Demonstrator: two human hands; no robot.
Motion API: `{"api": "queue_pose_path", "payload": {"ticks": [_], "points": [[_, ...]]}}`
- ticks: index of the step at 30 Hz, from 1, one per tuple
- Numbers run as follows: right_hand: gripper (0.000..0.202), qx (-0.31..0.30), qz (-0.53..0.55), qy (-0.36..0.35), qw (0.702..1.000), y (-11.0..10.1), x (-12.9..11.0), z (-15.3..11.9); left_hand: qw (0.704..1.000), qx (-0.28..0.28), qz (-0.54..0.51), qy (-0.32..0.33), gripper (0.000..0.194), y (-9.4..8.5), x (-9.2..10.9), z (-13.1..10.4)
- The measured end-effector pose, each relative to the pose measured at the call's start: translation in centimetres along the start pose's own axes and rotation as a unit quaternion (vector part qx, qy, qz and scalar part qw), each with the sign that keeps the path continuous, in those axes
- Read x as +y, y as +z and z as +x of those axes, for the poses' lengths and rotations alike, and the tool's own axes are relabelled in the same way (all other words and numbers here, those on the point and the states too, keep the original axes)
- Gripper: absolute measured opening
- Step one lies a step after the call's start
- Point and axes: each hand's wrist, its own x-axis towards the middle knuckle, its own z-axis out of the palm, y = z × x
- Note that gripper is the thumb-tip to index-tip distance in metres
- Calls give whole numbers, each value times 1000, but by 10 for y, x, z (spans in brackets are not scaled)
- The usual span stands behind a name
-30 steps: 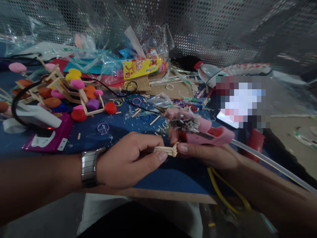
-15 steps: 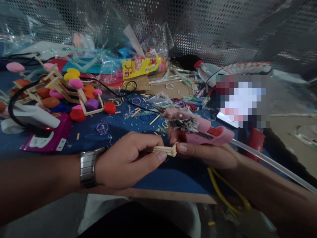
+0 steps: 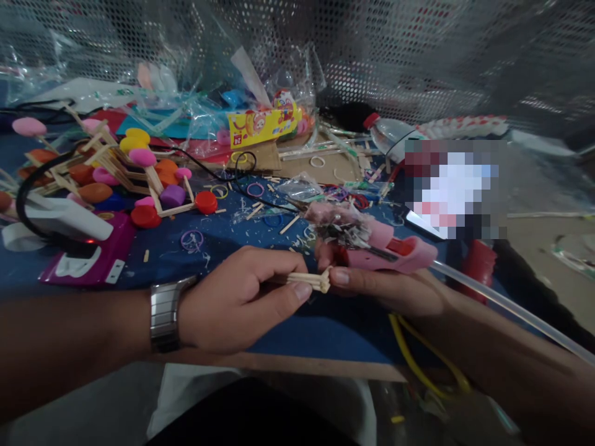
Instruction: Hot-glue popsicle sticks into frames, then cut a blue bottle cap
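Observation:
My left hand [image 3: 253, 297], in a metal watch [image 3: 165, 314], pinches a small bundle of pale wooden sticks [image 3: 307, 280] between thumb and fingers. Their right ends meet in a small uneven tip. My right hand [image 3: 385, 286] is closed around a pink hot glue gun [image 3: 376, 244], whose handle is mostly hidden by the palm. The tip of my right thumb is at the end of the stick bundle. The gun's nozzle points left, above the sticks, and tangled glue strings cover its front. A clear glue stick [image 3: 502, 303] runs out of its back.
On the left are stick frames with coloured egg-shaped pieces [image 3: 143, 157] and a purple power block [image 3: 100, 254] with a white plug. Rubber bands [image 3: 192, 240] and stick scraps litter the blue tabletop [image 3: 297, 334]. A phone [image 3: 446, 198] and plastic bottle [image 3: 390, 133] lie at right.
The glue gun and my right hand have shifted very slightly left. Both hands otherwise keep the same grip and place.

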Motion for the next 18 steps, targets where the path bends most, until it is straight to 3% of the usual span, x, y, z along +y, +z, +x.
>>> {"api": "queue_pose_path", "payload": {"ticks": [3,7,14,18], "points": [[63,4,-1,3,1000,0,1,0,1000,0,6,-3,26,0,-1,1],[23,5,-46,9,999,-1,2,0,1000,-2,9,-6,28,-1,-1,1],[24,-14,-48,6,999,-3,2,2,1000,-4,7,-4,28,-1,0,1],[43,-12,-16,-4,1000,-2,0,0,1000,-5,13,-4,28,-1,-1,3]]}}
